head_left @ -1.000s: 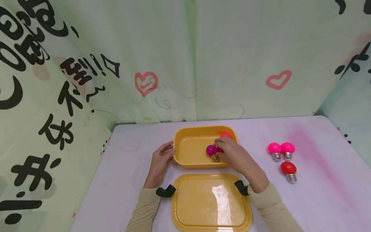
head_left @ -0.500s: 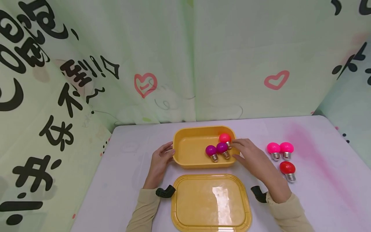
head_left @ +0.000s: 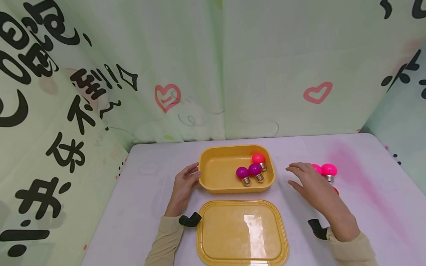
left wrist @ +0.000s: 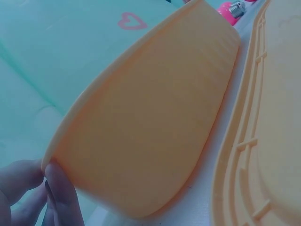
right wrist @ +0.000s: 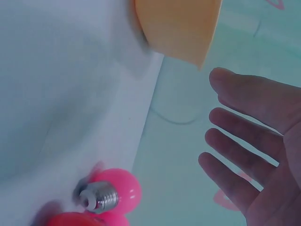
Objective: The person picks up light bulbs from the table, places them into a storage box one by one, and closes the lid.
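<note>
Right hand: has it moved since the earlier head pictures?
Yes, to the right: in the head view, the right hand was over the tray, which has stayed put, and is now clear of it, partly hiding the loose bulbs.

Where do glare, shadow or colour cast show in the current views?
Head: white glare streak on the yellow lid; left wrist: dim, curtain tinted blue-green, left hand dark; right wrist: broad soft shadow on the table, small highlights on a pink bulb.
</note>
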Available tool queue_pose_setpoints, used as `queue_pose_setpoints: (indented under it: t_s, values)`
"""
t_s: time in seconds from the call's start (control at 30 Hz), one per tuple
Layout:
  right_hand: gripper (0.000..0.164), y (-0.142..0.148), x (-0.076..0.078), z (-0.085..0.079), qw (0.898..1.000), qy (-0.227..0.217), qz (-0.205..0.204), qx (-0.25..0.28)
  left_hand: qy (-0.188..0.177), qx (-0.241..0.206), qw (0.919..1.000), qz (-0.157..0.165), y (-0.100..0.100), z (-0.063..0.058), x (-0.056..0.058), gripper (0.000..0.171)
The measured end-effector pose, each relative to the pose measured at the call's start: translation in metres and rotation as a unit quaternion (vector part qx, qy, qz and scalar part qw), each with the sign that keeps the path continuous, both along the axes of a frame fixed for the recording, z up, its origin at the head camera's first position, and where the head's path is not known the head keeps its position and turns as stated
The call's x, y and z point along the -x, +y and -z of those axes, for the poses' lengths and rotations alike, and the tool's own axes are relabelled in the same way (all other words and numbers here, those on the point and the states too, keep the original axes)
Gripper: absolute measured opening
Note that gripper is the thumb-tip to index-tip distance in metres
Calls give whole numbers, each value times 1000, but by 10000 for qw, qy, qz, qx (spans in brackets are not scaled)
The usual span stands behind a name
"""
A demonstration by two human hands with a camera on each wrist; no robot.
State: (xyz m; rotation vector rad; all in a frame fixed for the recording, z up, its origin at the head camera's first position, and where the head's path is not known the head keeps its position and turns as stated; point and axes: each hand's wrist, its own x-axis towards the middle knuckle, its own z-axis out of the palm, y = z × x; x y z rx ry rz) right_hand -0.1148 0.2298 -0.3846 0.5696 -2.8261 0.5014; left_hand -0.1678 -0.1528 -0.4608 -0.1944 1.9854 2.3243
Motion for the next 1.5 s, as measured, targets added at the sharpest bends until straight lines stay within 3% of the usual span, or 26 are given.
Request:
queue_pose_setpoints:
  t_s: [0.6,0.97,1.2,1.5]
  values:
    - [43,49,-3,25,9994,61,284,-165,-40,25,10000,-31,1,-1,1,41]
    - [40,66,-10,27,9939,-724,782,-276,23,-69,10000,55,1,-1,1,42]
    - [47,67,-10,28,9856,-1270,1069,-324,49,-75,9999,48,0,-2,0,42]
    - [40,70,-7,27,9804,-1564,1169,-247,-102,15,9999,-19,0,-1,2,40]
